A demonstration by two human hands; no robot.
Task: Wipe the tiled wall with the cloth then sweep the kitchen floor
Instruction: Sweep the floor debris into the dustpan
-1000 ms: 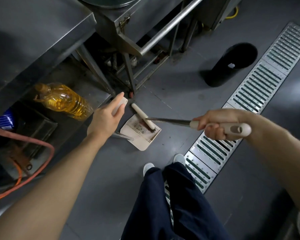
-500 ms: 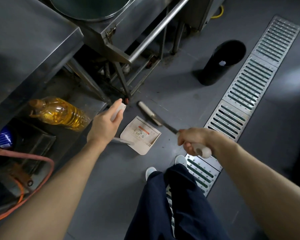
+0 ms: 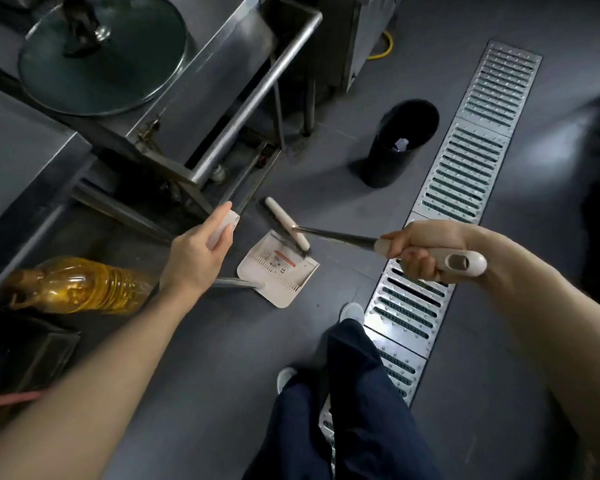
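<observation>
**Head view: both your hands on the sweeping tools**

Your left hand [image 3: 194, 258] reaches forward and down with the arm nearly straight, fingers wrapped round the pale grip at the top of the dustpan handle [image 3: 222, 225], thumb lying along it. The dustpan [image 3: 278, 271] sits flat on the grey floor [image 3: 194, 341] just ahead of your shoes, with a few dark specks and an orange mark on it.

Your right hand [image 3: 426, 251] comes in from the right, fist closed round the broom handle [image 3: 461, 263], knuckles turned down. The metal shaft runs left to the broom head [image 3: 286, 223], which lies across the far edge of the dustpan, touching it.

The shaft of the dustpan handle is mostly hidden behind your left wrist. Your right fingertips are tucked under the grip, out of sight. What the specks on the pan are is too small to tell. The cloth is not in view.
</observation>
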